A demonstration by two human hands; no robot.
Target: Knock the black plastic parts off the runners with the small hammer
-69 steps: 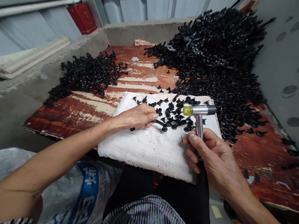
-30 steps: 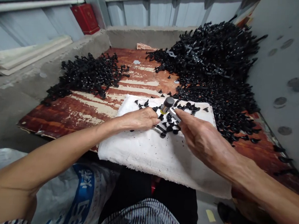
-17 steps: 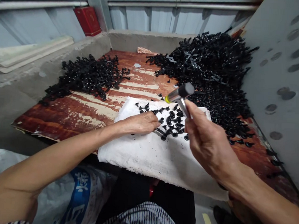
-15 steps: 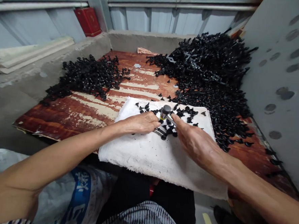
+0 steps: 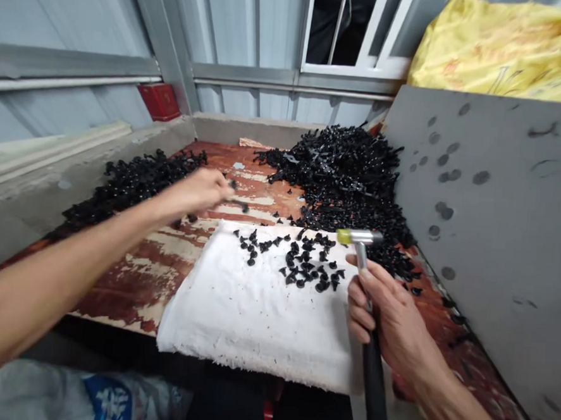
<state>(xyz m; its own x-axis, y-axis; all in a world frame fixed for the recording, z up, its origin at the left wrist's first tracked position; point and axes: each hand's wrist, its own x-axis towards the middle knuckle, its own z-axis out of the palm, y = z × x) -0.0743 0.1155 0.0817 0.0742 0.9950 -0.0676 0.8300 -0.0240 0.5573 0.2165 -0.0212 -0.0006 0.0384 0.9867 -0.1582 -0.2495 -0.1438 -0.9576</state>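
My right hand (image 5: 383,305) is wrapped round the handle of a small mallet (image 5: 362,238). One face of its metal head is yellow, the other dark, and a black grip runs down below my fist. Blurred by motion, my left hand (image 5: 204,191) is closed on a black knobbed piece (image 5: 241,204) whose ends stick out past the fingers. It hangs over the bare wood beside the left pile of black parts (image 5: 135,179). Small black flanged pieces (image 5: 308,262) lie scattered on the folded white cloth (image 5: 249,322), left of the mallet.
A large heap of black parts (image 5: 344,169) rises at the back right against a grey spotted panel (image 5: 478,247). Worn red-brown board (image 5: 128,283) lies under everything. A red box (image 5: 158,101) sits on the ledge at the back left, and a yellow bag (image 5: 499,46) tops the panel.
My left hand has moved from the cloth leftward and away, carrying a black piece. The mallet has lifted off the pieces and swung right and upright. The view has tipped up.
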